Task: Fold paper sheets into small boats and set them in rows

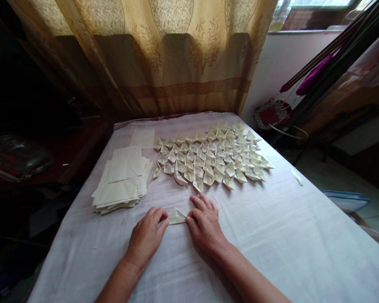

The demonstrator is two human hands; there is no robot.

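Observation:
Between my two hands, near the front of the table, lies a partly folded paper boat (177, 216) with a pointed peak in its middle. My left hand (148, 232) pinches its left end between thumb and fingers. At the right end, my right hand (205, 221) grips it with thumb and forefinger, the other fingers stretched out over the cloth. Beyond my hands stand rows of several small folded paper boats (205, 162), all pale cream. To the left of them is a stack of cream paper sheets (120, 181), uneven at its edges.
A white cloth (271, 235) covers the table. One loose sheet (143, 138) lies behind the stack, and a paper scrap (297, 177) is near the right edge. A golden curtain (177, 63) hangs at the back. Dark furniture stands left; a bag (271, 114) hangs at right.

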